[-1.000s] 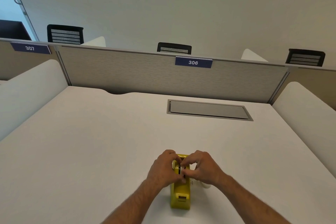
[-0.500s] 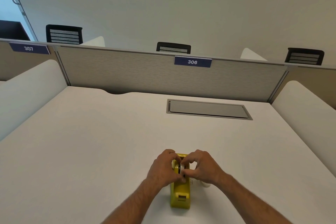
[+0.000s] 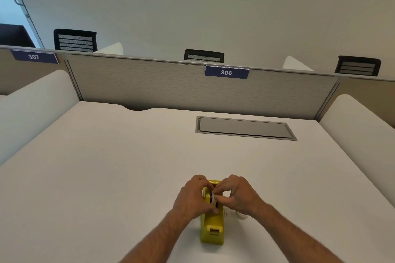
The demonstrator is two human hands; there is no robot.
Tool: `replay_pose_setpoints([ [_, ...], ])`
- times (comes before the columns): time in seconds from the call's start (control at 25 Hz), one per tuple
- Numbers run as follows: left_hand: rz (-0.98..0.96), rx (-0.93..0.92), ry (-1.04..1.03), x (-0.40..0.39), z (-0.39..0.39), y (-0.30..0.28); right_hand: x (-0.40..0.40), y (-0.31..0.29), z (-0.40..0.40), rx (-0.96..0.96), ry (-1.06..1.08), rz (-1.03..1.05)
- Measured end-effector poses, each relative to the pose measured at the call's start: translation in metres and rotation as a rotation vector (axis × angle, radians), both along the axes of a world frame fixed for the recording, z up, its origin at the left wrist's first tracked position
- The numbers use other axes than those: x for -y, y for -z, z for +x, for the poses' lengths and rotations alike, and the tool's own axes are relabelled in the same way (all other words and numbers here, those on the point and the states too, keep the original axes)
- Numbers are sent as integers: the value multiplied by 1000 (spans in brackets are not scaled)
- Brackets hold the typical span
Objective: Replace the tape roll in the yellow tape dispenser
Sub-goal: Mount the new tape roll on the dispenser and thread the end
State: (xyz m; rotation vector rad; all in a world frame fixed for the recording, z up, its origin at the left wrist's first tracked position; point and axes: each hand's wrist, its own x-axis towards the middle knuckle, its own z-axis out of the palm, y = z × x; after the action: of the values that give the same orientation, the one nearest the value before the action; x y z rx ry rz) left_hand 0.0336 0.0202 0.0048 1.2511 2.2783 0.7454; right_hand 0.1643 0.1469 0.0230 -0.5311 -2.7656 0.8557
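The yellow tape dispenser stands on the white desk near its front edge, cutter end towards me. My left hand and my right hand meet over its well, fingers pinched on a tape roll with a black hub that sits in the top of the dispenser. Most of that roll is hidden by my fingers. A second, clear tape roll lies on the desk just right of the dispenser, half hidden under my right wrist.
The white desk has a grey cable hatch set in it at the back right. A beige partition with the label 306 closes off the far side. Low white dividers flank both sides.
Both hands stay over the dispenser with only slight finger shifts on the roll. The dispenser has not moved.
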Motion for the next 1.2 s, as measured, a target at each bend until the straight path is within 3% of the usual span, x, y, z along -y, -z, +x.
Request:
replay_pose_setpoints([
  [1.2,-2,-7,8,0,0,0,-3,6,-2,-1,-25,43],
])
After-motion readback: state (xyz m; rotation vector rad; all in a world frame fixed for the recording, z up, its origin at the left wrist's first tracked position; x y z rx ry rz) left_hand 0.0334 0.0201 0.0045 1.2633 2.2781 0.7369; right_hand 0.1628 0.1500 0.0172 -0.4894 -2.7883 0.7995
